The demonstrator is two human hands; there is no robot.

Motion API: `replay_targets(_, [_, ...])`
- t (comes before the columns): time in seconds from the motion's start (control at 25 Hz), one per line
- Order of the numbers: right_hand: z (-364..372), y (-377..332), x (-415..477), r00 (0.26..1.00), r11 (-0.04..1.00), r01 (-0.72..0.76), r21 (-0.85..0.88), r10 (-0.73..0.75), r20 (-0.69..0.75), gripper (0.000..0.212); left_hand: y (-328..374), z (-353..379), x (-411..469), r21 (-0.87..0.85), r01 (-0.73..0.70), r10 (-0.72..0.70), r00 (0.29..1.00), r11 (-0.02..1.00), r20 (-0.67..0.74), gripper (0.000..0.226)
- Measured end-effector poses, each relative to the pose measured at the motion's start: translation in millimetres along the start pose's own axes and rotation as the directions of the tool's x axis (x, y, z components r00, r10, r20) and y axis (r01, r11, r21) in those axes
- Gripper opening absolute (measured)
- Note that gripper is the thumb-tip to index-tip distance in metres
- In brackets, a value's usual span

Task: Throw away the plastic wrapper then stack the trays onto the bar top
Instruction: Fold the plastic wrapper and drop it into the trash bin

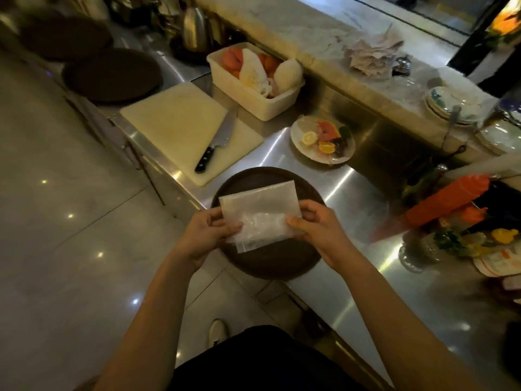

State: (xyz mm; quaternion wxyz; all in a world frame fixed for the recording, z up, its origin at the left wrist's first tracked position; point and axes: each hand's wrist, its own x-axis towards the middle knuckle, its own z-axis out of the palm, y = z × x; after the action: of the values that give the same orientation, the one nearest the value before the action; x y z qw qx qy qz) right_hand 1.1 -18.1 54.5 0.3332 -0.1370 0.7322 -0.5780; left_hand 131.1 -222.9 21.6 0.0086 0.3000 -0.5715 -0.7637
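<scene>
A clear plastic wrapper is held flat between both hands above a round dark brown tray that lies at the front edge of the steel counter. My left hand pinches the wrapper's left edge. My right hand pinches its right edge, thumb on top. Two more round dark trays lie farther left on the counter, one near the cutting board and one behind it. The marble bar top runs along the back, raised above the counter.
A white cutting board carries a black-handled knife. Behind it stands a white tub of fruit. A plate of cut fruit sits mid-counter. Stacked plates, crumpled paper and colourful clutter fill the right side.
</scene>
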Motion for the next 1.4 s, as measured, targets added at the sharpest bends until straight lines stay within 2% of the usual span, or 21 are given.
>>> replay_targets(0.2, [87, -7, 27, 0.976, 0.986, 0.038, -0.161, -0.002, 0.217, 0.025, -18, -91, -44, -0.083, -0.048, 0.031, 0.979, 0.995, -0.202, 0.033])
replay_targets(0.28, [130, -10, 34, 0.962, 0.982, 0.059, -0.178, -0.009, 0.273, 0.024, -32, -119, -66, -0.087, -0.101, 0.066, 0.939, 0.991, -0.337, 0.024])
replay_targets(0.36, [177, -10, 38, 0.935, 0.977, 0.095, -0.191, -0.022, 0.354, 0.022, -48, -144, -93, -0.089, -0.156, 0.090, 0.855, 0.984, -0.510, 0.014])
replay_targets(0.44, [218, -9, 38, 0.898, 0.969, 0.140, -0.203, -0.038, 0.438, 0.021, -61, -163, -119, -0.115, -0.195, 0.072, 0.749, 0.974, -0.659, 0.013])
replay_targets(0.56, [261, -8, 39, 0.827, 0.967, 0.173, -0.186, -0.040, 0.561, 0.021, -73, -172, -154, -0.174, -0.258, 0.017, 0.602, 0.950, -0.799, 0.012])
replay_targets(0.64, [282, -5, 34, 0.741, 0.960, 0.213, -0.182, -0.037, 0.670, 0.023, -84, -164, -181, -0.258, -0.279, -0.076, 0.529, 0.925, -0.845, 0.017])
replay_targets(0.76, [308, 7, 22, 0.631, 0.953, 0.232, -0.195, 0.005, 0.776, 0.029, -102, -137, -220, -0.355, -0.282, -0.193, 0.471, 0.891, -0.861, 0.030])
replay_targets(0.8, [318, 11, 13, 0.569, 0.955, 0.227, -0.189, 0.028, 0.822, 0.029, -109, -125, -234, -0.370, -0.307, -0.228, 0.410, 0.877, -0.883, 0.030])
replay_targets(0.92, [341, 31, -18, 0.396, 0.946, 0.238, -0.221, 0.113, 0.911, 0.025, -136, -97, -269, -0.384, -0.322, -0.347, 0.168, 0.865, -0.923, 0.027])
replay_targets(1.08, [356, 61, -52, 0.272, 0.915, 0.263, -0.306, 0.234, 0.933, 0.025, -170, -72, -297, -0.424, -0.380, -0.476, -0.052, 0.822, -0.878, 0.024])
replay_targets(1.2, [372, 79, -69, 0.240, 0.872, 0.340, -0.352, 0.282, 0.929, 0.032, -188, -68, -307, -0.438, -0.432, -0.537, -0.137, 0.788, -0.832, 0.022])
replay_targets(1.4, [407, 98, -99, 0.234, 0.797, 0.473, -0.375, 0.296, 0.926, 0.029, -224, -90, -329, -0.474, -0.485, -0.609, -0.166, 0.735, -0.775, 0.020])
